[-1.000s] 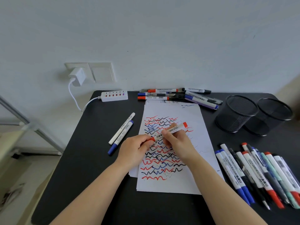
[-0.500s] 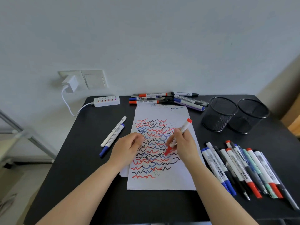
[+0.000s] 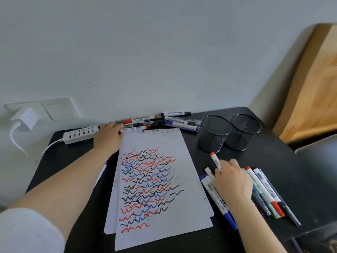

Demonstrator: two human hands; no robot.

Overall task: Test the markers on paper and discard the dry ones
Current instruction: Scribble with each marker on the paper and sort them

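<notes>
A white paper sheet (image 3: 184, 148) covered in red, blue and black squiggles lies mid-table. My right hand (image 3: 232, 181) is shut on a white marker with a red cap (image 3: 215, 160), held low over the near-right row of markers (image 3: 264, 189), cap pointing away from me. My left hand (image 3: 108, 137) reaches to the far edge and lies over the left ends of the pile of markers (image 3: 175, 122) by the wall. Its fingers curl down and are hidden, so a grip on any marker there is unclear.
Two black mesh pen cups (image 3: 214, 134) (image 3: 244, 132) stand at the far right of the black table (image 3: 284, 161). A white power strip (image 3: 76, 136) lies far left, just beside my left hand. A wooden board (image 3: 313, 88) leans right of the table.
My right hand carried the capped red marker from over the paper to the right-hand row. My left hand left the paper and stretched to the far pile. The view swung right.
</notes>
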